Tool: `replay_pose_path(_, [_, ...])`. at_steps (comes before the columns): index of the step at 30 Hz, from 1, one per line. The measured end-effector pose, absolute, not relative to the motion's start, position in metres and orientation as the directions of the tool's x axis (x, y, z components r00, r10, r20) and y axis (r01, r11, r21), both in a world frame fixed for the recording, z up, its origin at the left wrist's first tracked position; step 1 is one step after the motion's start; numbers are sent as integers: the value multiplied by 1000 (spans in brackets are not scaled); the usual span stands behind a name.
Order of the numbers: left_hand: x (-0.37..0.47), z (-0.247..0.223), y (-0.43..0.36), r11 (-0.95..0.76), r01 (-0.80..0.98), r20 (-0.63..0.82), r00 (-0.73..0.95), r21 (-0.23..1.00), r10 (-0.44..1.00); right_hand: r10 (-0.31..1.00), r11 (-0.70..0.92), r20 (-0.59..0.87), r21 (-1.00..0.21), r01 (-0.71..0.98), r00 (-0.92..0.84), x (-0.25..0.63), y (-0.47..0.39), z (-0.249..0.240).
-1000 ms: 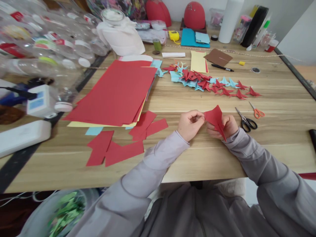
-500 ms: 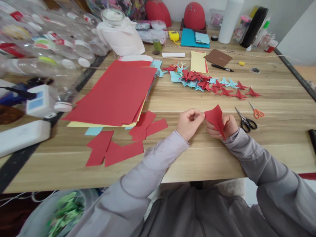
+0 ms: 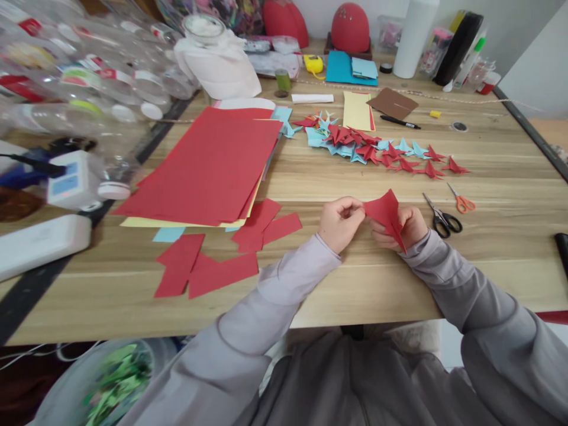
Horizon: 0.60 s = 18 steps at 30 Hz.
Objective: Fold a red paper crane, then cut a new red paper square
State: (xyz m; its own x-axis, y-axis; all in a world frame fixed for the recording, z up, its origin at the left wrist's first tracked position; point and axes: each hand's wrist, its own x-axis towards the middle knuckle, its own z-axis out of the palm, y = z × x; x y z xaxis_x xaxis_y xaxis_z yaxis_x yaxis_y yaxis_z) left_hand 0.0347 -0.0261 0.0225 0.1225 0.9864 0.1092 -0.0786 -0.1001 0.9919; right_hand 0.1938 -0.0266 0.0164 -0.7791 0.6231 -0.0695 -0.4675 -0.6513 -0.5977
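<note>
A partly folded red paper crane (image 3: 385,213) is held between my two hands above the table's front. My left hand (image 3: 341,223) pinches its pointed left corner between thumb and fingertips. Around its lower right side, the fingers of my right hand (image 3: 406,228) are closed, with some of them behind the paper. One tip points up and another points down toward my right wrist. Farther back lie several finished red and light blue paper cranes (image 3: 377,148). Left of my left hand are loose red paper strips (image 3: 224,275) and a stack of red sheets (image 3: 213,168).
Black-handled scissors (image 3: 441,219) and small orange scissors (image 3: 464,201) lie just right of my right hand. Clear plastic bottles (image 3: 102,89) crowd the left side. A black pen (image 3: 399,122), brown paper (image 3: 393,105) and a yellow tape measure (image 3: 313,64) are farther back. Below the front edge stands a scrap bin (image 3: 164,355).
The red paper's left corner has shifted slightly left with my left fingertips, and that flap looks a little more drawn out. My right hand has stayed in place.
</note>
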Motion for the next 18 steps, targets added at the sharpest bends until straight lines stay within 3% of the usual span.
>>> replay_pose_path(5, [34,26,-26,-74,-193,92,86,978,992,549,-724,-67,-537,-434,-833,193,-29,15])
replay_pose_path(9, [34,26,-26,-48,-304,130,255,952,958,378,-826,-138,-498,-266,-916,192,-30,9])
replay_pose_path(12, [33,25,-27,-7,-281,117,374,960,920,274,-875,-188,-456,-163,-943,190,-32,4])
replay_pose_path(18, [33,24,-28,30,-252,64,356,967,932,291,-888,-244,-429,-166,-925,189,-34,5])
